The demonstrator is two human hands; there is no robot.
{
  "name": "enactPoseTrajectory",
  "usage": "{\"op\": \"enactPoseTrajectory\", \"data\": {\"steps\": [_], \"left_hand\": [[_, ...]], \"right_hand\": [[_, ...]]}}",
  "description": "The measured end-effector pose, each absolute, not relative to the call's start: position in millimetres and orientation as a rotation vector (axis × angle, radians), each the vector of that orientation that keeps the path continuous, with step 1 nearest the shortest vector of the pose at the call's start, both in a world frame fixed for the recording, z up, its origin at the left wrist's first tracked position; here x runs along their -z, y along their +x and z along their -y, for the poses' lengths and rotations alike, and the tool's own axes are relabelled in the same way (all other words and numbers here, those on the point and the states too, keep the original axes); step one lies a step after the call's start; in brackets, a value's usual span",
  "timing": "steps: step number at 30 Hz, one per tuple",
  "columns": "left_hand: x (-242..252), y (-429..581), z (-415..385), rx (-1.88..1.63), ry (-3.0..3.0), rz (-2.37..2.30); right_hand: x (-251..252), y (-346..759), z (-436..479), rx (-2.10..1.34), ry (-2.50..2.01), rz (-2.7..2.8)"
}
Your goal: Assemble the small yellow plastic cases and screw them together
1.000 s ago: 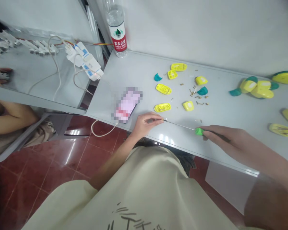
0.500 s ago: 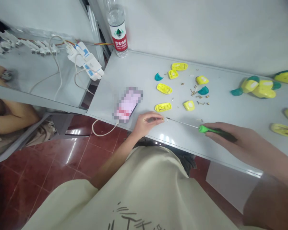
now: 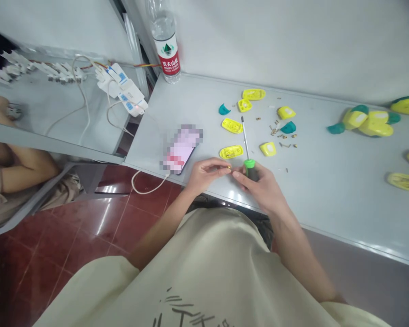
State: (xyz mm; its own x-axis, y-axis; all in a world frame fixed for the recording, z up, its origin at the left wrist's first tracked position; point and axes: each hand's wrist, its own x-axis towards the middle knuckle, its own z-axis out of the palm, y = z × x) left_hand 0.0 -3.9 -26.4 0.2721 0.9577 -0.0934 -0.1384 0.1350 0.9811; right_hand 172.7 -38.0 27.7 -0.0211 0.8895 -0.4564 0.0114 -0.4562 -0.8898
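Small brass part (image 3: 229, 167), apparently a screw, pinched in left hand (image 3: 206, 175).
Right hand (image 3: 261, 184) grips green-handled screwdriver (image 3: 249, 166), shaft pointing up-frame, just beside yellow plastic shell (image 3: 231, 152).

Left forearm (image 3: 160, 229) and right forearm (image 3: 301, 256) reach far from the near side, converging mid-scene. Left hand (image 3: 206, 177) is pinched, thumb against fingertips (image 3: 221, 168). Right hand (image 3: 262, 186) is curled closed, just beside the left, wrist angled inward, knuckles up.
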Motion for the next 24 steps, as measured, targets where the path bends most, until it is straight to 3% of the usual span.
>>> {"op": "enactPoseTrajectory", "data": {"steps": [24], "left_hand": [[25.7, -2.2, 1.2, -1.033, 1.096, -0.805]], "right_hand": [[-17.4, 164.4, 36.1, -1.622, -1.391, 0.735]]}}
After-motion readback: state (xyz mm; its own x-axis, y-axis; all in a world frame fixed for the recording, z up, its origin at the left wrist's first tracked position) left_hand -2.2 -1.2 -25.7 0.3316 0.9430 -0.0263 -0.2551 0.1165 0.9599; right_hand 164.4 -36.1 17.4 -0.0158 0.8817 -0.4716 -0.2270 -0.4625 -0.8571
